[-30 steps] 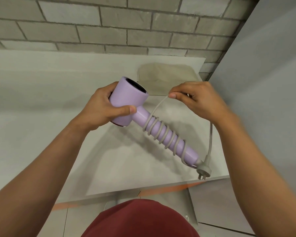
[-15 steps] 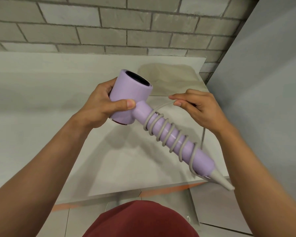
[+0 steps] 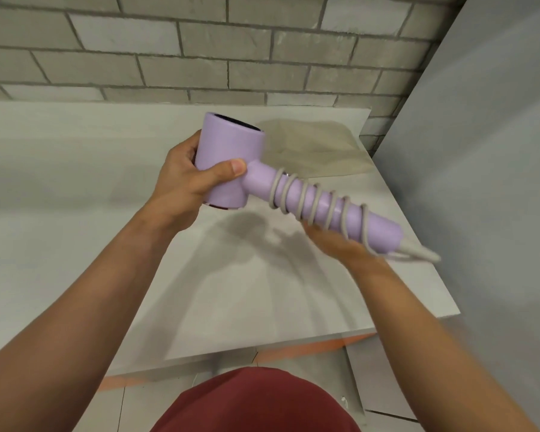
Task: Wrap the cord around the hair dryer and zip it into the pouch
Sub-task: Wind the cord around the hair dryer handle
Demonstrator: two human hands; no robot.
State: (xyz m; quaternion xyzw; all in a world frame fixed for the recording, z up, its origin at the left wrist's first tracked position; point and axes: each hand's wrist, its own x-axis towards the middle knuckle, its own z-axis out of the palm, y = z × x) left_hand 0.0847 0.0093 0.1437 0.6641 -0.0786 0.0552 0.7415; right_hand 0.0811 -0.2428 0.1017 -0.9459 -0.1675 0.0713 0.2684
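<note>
Head view, only one.

- Hair dryer, lilac, held in the air at centre frame above the pale table. Barrel to the upper left, handle slanting down to the right.
- Left hand grips the barrel, thumb across its front, fingers curled round the far side. Firm hold.
- Cord, grey, coiled in open spirals down most of the handle. Turns are loose and unevenly spaced. Grey strain-relief cone sticks out at the handle's end. Plug not seen.
- Right hand sits under the lower handle, motion-blurred, fingers hidden behind the handle. Cannot tell whether it cups the handle, pinches the cord or holds nothing.
- Pouch, beige, lies flat on the table in the upper right, behind the dryer and apart from it. Cannot tell whether the zip is open.

Risks, as a judgement:
- Slack coils may slide toward the cone and unravel if the free end is released.
- A dangling plug could snag at the pouch mouth.
- Fat, uneven coils may catch in the zip.
- The pouch lies near the table's right edge, so a shove could push it off.
</note>
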